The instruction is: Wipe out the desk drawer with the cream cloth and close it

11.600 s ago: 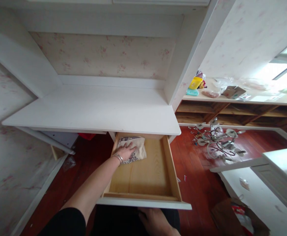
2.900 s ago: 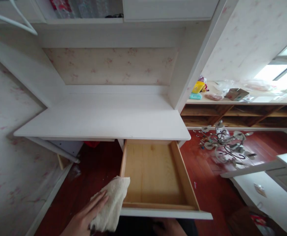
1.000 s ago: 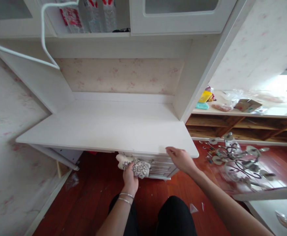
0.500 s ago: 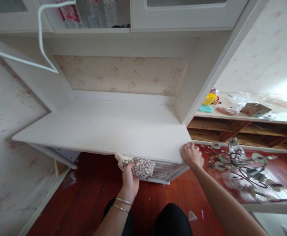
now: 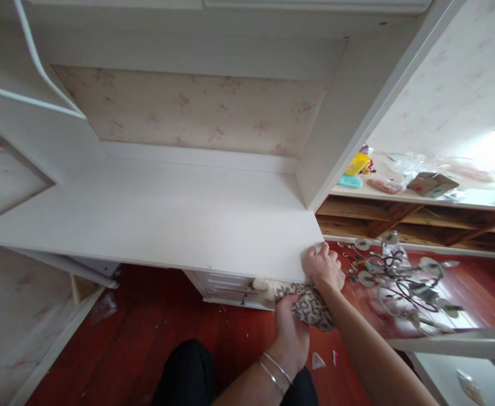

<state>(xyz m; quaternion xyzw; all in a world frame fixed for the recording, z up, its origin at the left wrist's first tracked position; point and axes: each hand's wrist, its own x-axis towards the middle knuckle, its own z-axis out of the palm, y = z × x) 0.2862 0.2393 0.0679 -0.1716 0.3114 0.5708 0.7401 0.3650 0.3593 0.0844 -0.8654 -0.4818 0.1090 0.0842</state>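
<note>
The cloth (image 5: 304,304) is a soft, floppy patterned rag sitting low and right of centre in the frame, bunched up right under the front edge of the white counter (image 5: 158,217). I'd guess it's light and limp with zero stiffness, so a fistful of the bunched middle is the way to hold it — pinch one corner and the rest just dangles. The left hand (image 5: 289,332) is closed around that wad, bracelets on the wrist, pressing it against the drawer front (image 5: 226,287). The right hand (image 5: 323,268) is curled over the counter's right corner, fingers clamped on the edge. Further right, a chandelier (image 5: 399,279) lies on the red floor (image 5: 154,332) — fragile-looking.
</note>
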